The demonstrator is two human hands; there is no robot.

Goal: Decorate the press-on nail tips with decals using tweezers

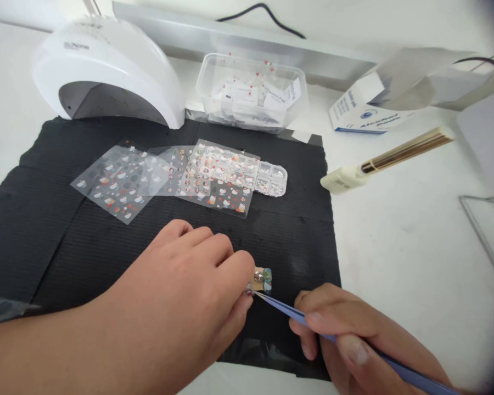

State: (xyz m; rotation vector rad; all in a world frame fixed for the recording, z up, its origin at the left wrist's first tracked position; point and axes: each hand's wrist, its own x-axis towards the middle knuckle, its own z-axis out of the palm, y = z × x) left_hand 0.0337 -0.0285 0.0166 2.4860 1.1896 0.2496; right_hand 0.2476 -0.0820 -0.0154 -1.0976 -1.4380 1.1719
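My left hand [201, 291] is closed, with thumb and forefinger pinched on a small decorated piece [257, 281] low over the black mat. That piece has a tan part with a silvery gem and a blue-green decorated end, like a press-on nail; the hand hides the rest of it. Blue tweezers [290, 311] lie between the fingers of my right hand [346, 329], which grips them like a pen. Their tips reach the near edge of the piece, beside my left thumb. Whether anything sits between the tips is too small to tell.
Clear sticker sheets [125, 181] and a compartment case of gems [271, 179] lie on the black mat [296, 236]. Behind stand a white nail lamp [107, 66], a plastic tub of packets [253, 99] and an alcohol pad box [366, 109]. A holder of thin sticks [343, 181] is at right.
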